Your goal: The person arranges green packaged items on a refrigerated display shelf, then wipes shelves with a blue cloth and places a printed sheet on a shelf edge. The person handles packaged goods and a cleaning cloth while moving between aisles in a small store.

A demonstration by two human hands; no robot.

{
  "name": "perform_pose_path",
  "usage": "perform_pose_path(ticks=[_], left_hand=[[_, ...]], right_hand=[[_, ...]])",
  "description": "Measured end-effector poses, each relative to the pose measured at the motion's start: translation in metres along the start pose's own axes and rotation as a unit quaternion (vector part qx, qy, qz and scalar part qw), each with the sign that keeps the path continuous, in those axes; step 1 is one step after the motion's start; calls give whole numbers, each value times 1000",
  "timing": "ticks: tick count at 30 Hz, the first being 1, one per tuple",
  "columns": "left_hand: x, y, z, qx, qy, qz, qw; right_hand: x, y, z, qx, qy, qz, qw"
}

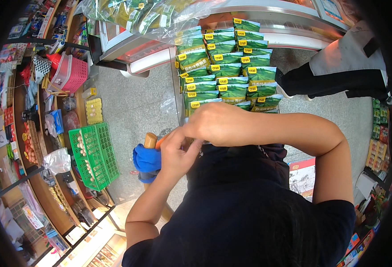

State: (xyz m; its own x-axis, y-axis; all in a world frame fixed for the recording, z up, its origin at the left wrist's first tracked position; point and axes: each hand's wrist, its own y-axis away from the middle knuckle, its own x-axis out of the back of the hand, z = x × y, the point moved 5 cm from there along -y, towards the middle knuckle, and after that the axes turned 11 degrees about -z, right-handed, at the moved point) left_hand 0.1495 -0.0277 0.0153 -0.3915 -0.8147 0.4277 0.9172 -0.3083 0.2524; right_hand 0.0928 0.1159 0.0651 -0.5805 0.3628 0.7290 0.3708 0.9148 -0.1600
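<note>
My left hand and my right hand meet in front of my body, fingers closed and pressed together. Whatever they pinch between them is hidden by the fingers. A small orange edge shows beside my left hand; I cannot tell what it belongs to. Just beyond my hands stand several green snack packets with yellow labels, packed in three rows. A clear plastic edge runs along their left side. The front packets are partly covered by my right hand.
At left, a green crate with eggs stands on the floor by shelves, near a pink basket. A blue cloth hangs by a rounded wooden end. Clear bags lie at the top. Another person's legs are at right.
</note>
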Motion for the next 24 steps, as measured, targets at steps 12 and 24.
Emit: perform_pose_path(ticks=[12,24], left_hand=[[9,-7,40,-195,-188,55,961],[-4,-17,64,-334,-346,-48,876]], right_hand=[[76,61,-10,-124,106,112,980],[9,109,-22,-146,249,-5,958]])
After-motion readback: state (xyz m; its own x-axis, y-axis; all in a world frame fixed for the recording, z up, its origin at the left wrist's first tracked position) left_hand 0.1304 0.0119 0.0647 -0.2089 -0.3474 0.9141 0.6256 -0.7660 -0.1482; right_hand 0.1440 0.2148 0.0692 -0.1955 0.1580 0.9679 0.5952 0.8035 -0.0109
